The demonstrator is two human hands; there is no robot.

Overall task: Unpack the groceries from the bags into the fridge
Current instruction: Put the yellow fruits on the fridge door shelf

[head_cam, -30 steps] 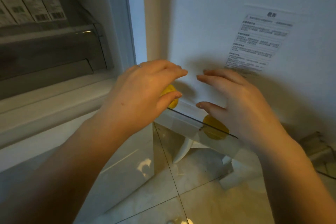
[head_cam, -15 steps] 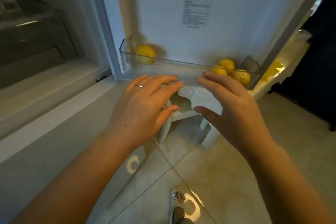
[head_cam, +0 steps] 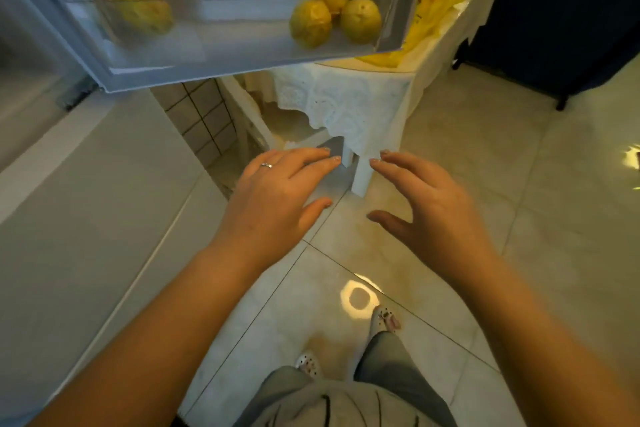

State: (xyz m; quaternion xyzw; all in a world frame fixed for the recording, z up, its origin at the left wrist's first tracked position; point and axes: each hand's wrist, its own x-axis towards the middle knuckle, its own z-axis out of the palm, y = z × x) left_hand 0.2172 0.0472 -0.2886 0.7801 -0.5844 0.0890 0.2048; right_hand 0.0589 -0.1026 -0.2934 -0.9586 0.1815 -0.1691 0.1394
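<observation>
The open fridge door's clear shelf bin runs across the top of the view. One yellow lemon lies at its left end, blurred. Three more lemons cluster at its right end. Well below the bin and over the floor, my left hand and my right hand hover side by side, palms down, fingers spread and holding nothing. A ring shows on the left hand. A yellow plastic bag lies on a table behind the door's right edge.
The fridge's lower front fills the left side. A small table with a white lace cloth stands behind the door. A dark curtain or cabinet is at the top right. Glossy floor tiles and my feet lie below.
Both hands have drawn back and down from the door bin, empty. The view has tilted down, so the bin with the lemons now sits at the top and the floor shows.
</observation>
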